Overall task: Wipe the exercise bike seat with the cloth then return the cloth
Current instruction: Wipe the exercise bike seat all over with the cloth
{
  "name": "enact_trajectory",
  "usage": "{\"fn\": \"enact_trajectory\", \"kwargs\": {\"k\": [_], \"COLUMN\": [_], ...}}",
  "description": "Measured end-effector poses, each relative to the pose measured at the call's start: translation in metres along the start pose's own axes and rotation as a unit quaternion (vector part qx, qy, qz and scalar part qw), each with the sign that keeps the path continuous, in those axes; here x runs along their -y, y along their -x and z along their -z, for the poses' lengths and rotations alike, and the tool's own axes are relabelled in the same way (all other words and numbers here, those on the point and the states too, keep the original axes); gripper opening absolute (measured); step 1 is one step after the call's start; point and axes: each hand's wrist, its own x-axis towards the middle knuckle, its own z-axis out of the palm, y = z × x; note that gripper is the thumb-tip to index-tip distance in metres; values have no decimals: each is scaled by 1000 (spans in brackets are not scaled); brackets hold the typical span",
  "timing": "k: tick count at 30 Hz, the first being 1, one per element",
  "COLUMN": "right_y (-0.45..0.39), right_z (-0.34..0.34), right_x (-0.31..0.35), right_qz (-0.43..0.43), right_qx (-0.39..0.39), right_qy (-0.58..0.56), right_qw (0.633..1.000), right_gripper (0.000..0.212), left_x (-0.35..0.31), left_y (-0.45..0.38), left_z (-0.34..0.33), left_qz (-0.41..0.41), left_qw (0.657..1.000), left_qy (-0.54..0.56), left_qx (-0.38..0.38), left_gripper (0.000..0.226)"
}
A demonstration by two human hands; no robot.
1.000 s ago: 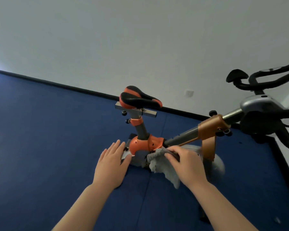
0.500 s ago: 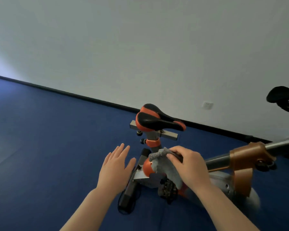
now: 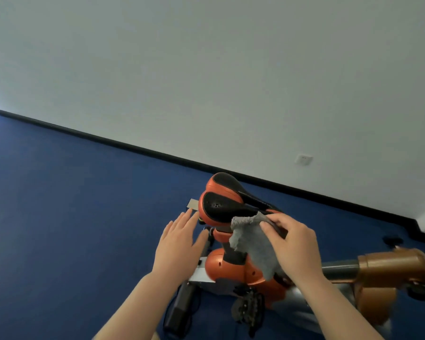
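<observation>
The black and orange bike seat (image 3: 221,202) stands on its post at the centre of the view. My right hand (image 3: 295,244) pinches a grey fluffy cloth (image 3: 253,241), which hangs down against the seat's right front side and the post. The cloth's top corner touches the seat's narrow end. My left hand (image 3: 179,241) is open with fingers spread, just left of the seat, its fingertips near the metal seat rail (image 3: 193,204).
The bike's orange frame housing (image 3: 233,268), a pedal crank (image 3: 247,307) and a copper-coloured clamp on the grey bar (image 3: 388,266) lie below and to the right. Blue floor mat (image 3: 71,217) spreads left. A white wall with a socket (image 3: 303,159) is behind.
My view has drawn nearer to the seat. My right hand has lifted the cloth from the lower frame up to the seat. My left hand has risen beside the seat rail.
</observation>
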Motion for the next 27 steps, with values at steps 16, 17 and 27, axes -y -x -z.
{"fn": "enact_trajectory", "kwargs": {"k": [16,17,27], "right_y": [-47,-43,-57], "right_z": [-146,-152,-161], "right_x": [36,34,17], "right_qz": [-84,-64,24], "right_qx": [-86,-92,82], "right_qy": [42,88,195], "right_qw": [992,990,977], "right_gripper": [23,29,50], "left_x": [73,76,74], "left_y": [-124,-123,-114], "left_z": [-10,-14,-29], "left_qz": [-124,-121,-120], "left_qw": [979,977,967], "left_qy": [56,76,183], "left_qx": [155,160,128], "left_gripper": [51,51,55]}}
